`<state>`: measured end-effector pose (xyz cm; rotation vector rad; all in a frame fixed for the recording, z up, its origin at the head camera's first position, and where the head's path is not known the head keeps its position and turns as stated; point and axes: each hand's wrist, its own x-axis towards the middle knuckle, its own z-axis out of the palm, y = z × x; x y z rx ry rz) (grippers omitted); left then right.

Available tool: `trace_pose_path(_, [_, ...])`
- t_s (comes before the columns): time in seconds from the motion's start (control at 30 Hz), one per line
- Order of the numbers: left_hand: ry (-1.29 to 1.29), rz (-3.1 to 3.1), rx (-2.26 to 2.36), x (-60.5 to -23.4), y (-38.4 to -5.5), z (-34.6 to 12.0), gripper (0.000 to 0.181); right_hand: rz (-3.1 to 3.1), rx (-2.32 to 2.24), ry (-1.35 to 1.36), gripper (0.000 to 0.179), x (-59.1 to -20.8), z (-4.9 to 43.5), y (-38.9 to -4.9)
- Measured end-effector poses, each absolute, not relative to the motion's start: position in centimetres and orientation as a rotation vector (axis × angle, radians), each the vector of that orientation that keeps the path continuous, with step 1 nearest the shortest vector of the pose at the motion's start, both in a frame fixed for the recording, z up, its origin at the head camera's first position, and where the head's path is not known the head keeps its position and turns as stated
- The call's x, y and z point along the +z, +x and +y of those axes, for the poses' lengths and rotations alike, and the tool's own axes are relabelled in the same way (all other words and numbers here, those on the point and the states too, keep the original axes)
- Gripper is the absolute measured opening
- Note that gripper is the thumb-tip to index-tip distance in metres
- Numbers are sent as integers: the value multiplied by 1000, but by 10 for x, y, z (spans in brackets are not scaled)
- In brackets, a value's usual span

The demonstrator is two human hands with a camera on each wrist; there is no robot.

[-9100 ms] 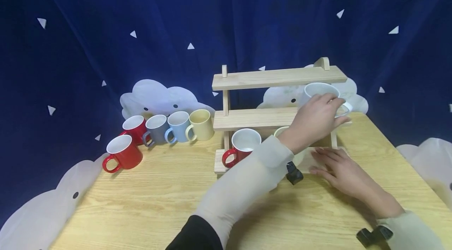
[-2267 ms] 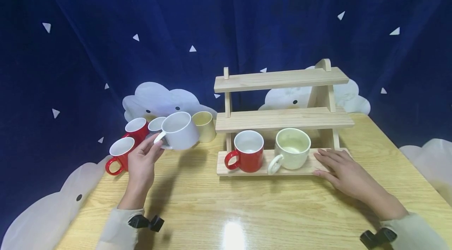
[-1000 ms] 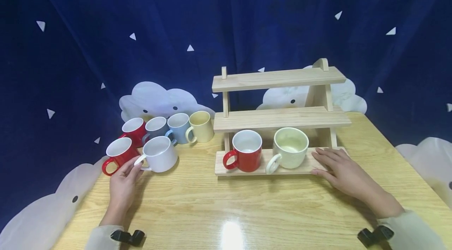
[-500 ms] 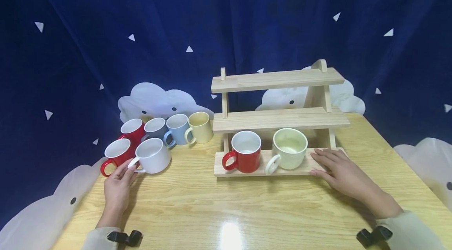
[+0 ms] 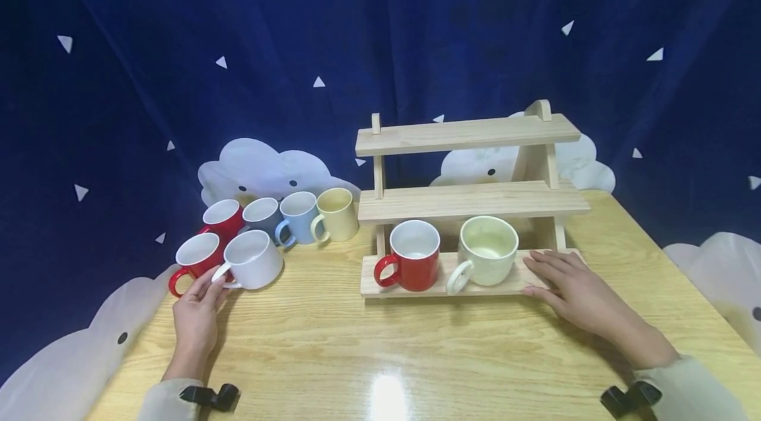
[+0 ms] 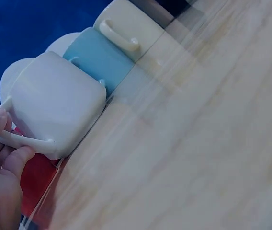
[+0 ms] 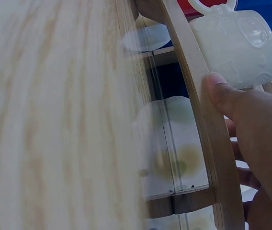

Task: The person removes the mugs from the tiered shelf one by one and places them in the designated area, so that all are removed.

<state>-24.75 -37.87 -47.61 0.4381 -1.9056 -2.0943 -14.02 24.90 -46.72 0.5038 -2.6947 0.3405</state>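
Observation:
My left hand [image 5: 197,315] pinches the handle of a white mug [image 5: 255,264] between thumb and fingers. The mug is upright at the left, in front of the grey-blue mug [image 5: 262,214] and overlapping a red mug [image 5: 202,259]. In the left wrist view the white mug [image 6: 57,96] appears close up, its handle between thumb and fingertips. My right hand [image 5: 579,292] rests on the right end of the bottom shelf [image 5: 442,281] of a wooden rack, fingers extended. In the right wrist view its thumb [image 7: 220,88] presses the shelf edge beside a pale-green mug [image 7: 239,45].
Another red mug [image 5: 223,219], a light-blue mug [image 5: 299,217] and a yellow mug [image 5: 337,215] stand left of the rack. On the bottom shelf, a red mug [image 5: 416,256] stands beside the pale-green one. The middle shelf [image 5: 470,201] and top shelf [image 5: 470,133] are above.
From the right side of the rack's middle shelf, my left hand has carried the white mug leftward and down to the red mugs. Lately it shifted slightly left. My right hand has stayed put.

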Motion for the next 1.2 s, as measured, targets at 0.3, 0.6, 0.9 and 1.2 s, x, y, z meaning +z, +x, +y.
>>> trace_pose_path(0.3, [435,-1905,-2097,-477,-254,-379,45,-2686,339,511,59,-468,249,-142])
trace_pose_path(0.6, [427,-1991,-1948,-476,-251,-381,42,-2687,340,506,59,-467,250,-142])
trace_pose_path(0.9, [391,-1998,-1903,-471,-250,-381,42,-2673,343,517,59,-466,249,-142])
trace_pose_path(1.2, [412,-2241,-1656,-462,-240,-386,47,-2694,353,502,58,-465,248,-140])
